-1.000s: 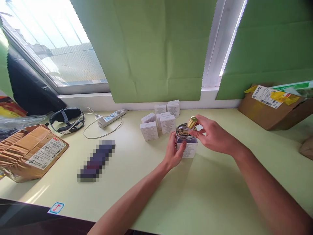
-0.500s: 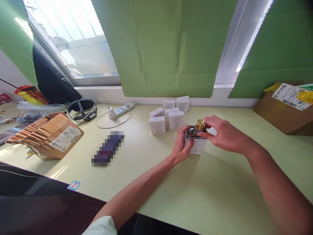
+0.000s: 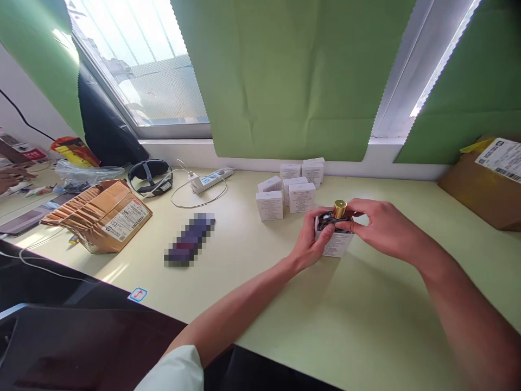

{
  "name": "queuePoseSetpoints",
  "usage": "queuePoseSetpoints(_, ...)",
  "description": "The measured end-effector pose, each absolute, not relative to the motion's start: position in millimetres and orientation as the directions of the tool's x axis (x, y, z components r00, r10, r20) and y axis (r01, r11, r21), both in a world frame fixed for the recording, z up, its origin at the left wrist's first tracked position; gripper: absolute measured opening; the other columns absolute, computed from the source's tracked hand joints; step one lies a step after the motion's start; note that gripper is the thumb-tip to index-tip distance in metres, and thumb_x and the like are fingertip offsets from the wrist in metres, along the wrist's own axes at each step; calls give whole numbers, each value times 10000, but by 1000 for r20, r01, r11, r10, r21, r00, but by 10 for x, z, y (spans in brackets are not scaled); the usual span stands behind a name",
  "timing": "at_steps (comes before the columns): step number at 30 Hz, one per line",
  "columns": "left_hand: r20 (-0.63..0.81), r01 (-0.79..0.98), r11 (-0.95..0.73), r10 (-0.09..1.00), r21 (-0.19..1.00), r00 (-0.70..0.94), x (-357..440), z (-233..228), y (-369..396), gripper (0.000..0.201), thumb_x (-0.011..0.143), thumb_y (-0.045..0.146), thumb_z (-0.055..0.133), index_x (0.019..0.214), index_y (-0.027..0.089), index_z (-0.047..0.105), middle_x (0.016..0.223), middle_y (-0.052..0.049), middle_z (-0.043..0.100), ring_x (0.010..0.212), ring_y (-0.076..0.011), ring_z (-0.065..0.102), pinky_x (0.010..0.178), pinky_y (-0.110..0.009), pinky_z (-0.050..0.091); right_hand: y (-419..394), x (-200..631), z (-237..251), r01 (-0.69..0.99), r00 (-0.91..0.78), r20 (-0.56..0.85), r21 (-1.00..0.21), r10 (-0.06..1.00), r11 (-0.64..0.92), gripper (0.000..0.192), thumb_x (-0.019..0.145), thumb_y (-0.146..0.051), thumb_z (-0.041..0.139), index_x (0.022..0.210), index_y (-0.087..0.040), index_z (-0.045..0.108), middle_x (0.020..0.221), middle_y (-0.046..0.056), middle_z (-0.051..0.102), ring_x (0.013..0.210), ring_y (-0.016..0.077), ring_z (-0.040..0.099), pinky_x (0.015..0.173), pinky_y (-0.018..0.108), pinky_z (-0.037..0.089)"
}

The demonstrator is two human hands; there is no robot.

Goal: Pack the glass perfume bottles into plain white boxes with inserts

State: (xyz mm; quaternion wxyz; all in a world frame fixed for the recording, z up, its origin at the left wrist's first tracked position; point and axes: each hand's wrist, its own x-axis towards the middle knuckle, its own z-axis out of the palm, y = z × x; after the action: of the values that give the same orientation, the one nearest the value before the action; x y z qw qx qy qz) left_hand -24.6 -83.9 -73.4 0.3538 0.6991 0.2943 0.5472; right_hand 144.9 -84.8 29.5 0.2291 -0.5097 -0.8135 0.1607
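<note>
A perfume bottle of dark glass with a gold cap [image 3: 339,209] stands upright, its lower part inside a white printed box [image 3: 337,247] on the table. My left hand [image 3: 307,244] is closed round the left side of the box, thumb in front and near the bottle's shoulder. From the right, my right hand [image 3: 374,222] grips the bottle's shoulder, thumb in front and fingers behind. The fingertips behind the bottle are hidden. Just beyond my left hand stand several small white boxes [image 3: 269,206] in a group.
To the left lie a pixelated dark object [image 3: 189,241], an opened brown package [image 3: 118,217], a black headset [image 3: 150,176] and a white power strip [image 3: 209,180] with a cable. A cardboard box [image 3: 484,184] sits at the right. Another person's hand [image 3: 14,179] shows at far left.
The view has turned slightly left, so things appear further right. The bottle looks slightly lower in the box. Both hands keep their hold. Another person's hand has come into view at the left.
</note>
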Motion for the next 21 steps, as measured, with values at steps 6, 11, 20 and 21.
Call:
queuePoseSetpoints(6, 581, 27, -604, 776, 796, 246, -242, -736, -823, 328, 972, 357, 408, 1267, 217, 375, 1310, -109, 459, 1224, -223, 439, 1047, -426, 356, -844, 1443, 329, 749, -351, 123, -558, 928, 357, 251, 829, -481, 575, 898, -263, 680, 920, 11, 705, 846, 223, 634, 684, 314, 445)
queuePoseSetpoints(11, 548, 46, -579, 791, 814, 270, -258, -753, -820, 347, 962, 398, 426, 1258, 224, 376, 1277, -99, 480, 1172, -222, 468, 1012, -416, 378, -855, 1492, 392, 738, -404, 73, -562, 912, 373, 258, 844, -503, 547, 870, -283, 680, 919, 0, 701, 877, 224, 631, 686, 313, 459)
queuePoseSetpoints(20, 503, 145, -550, 822, 822, 266, -282, -772, -809, 353, 957, 444, 418, 1229, 221, 388, 1157, -81, 512, 1023, -207, 503, 906, -377, 410, -842, 1507, 382, 641, -469, 183, -602, 864, 476, 311, 891, -443, 516, 1177, -332, 572, 946, -2, 689, 805, 171, 637, 672, 288, 494)
queuePoseSetpoints(21, 509, 140, -556, 818, 819, 268, -281, -774, -811, 354, 957, 442, 418, 1233, 223, 383, 1160, -81, 510, 1041, -211, 500, 919, -379, 404, -838, 1516, 378, 631, -489, 185, -599, 852, 492, 302, 901, -440, 502, 1176, -336, 571, 951, -5, 687, 788, 164, 635, 668, 284, 494)
